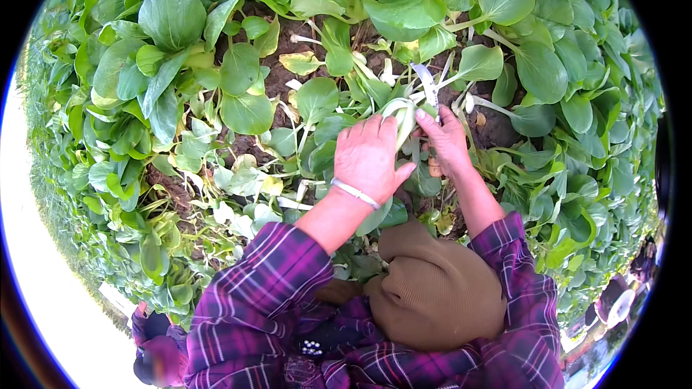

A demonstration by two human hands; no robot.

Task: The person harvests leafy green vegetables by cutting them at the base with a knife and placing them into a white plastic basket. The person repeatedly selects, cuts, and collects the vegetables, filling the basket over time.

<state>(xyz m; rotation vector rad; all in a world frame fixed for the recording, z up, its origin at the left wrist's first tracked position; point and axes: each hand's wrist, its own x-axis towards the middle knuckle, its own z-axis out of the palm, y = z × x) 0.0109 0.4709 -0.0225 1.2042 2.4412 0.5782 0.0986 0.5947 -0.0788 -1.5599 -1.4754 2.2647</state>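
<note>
A pak choi plant (401, 113) with pale stems lies between my two hands, its cut end pointing away from me. My left hand (367, 156), with a silver bangle at the wrist, is closed over its leaves and stalks from above. In my right hand (446, 140) is a knife; its wooden handle (434, 166) shows below the fingers. The thin metal blade (426, 82) points away from me, beside the plant's base. My right thumb rests against the pale stems. My fingers hide part of the plant and the handle.
Leafy pak choi plants (173, 16) stand thickly ahead and at both sides. Cut leaves and a yellowed leaf (300, 63) lie on brown soil (281, 78). My bent knee in brown ribbed trousers (443, 292) is close below my hands. Another person (160, 354) is at the lower left.
</note>
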